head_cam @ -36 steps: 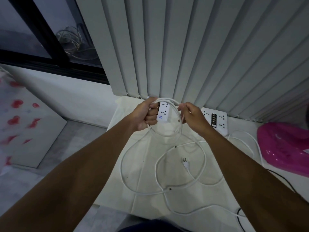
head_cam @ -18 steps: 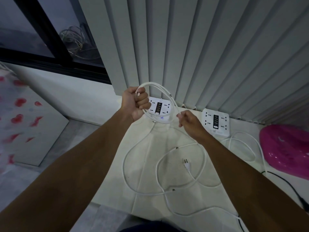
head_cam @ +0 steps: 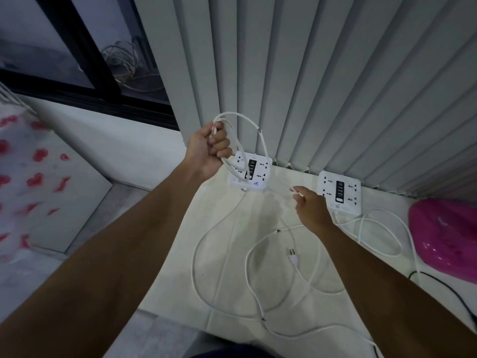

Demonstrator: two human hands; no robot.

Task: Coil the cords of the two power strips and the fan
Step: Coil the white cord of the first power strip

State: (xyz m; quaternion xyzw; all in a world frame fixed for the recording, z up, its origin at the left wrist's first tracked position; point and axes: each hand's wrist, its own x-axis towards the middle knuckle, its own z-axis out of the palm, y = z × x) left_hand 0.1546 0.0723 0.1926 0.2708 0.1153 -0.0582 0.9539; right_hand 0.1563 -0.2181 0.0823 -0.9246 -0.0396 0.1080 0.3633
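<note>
My left hand (head_cam: 207, 151) is raised and shut on a loop of white cord (head_cam: 245, 120), with the first white power strip (head_cam: 251, 173) lying just below it on the cream cloth (head_cam: 232, 254). My right hand (head_cam: 309, 206) pinches the same cord lower and to the right. The rest of that cord lies in loose curves on the cloth, its plug (head_cam: 293, 258) near the middle. The second power strip (head_cam: 340, 193) lies at the right against the blinds, its cord (head_cam: 382, 228) loose beside it. A pink object (head_cam: 446, 236), cut off at the right edge, may be the fan.
Grey vertical blinds (head_cam: 309, 73) hang behind the cloth. A dark window frame (head_cam: 85, 60) with tangled wires behind the glass is at the upper left. A red-patterned white board (head_cam: 33, 189) leans at the left. A black cord (head_cam: 449, 290) runs along the right edge.
My left hand has lifted the cord loop up above the first power strip. My right hand has slid down and to the right along the cord.
</note>
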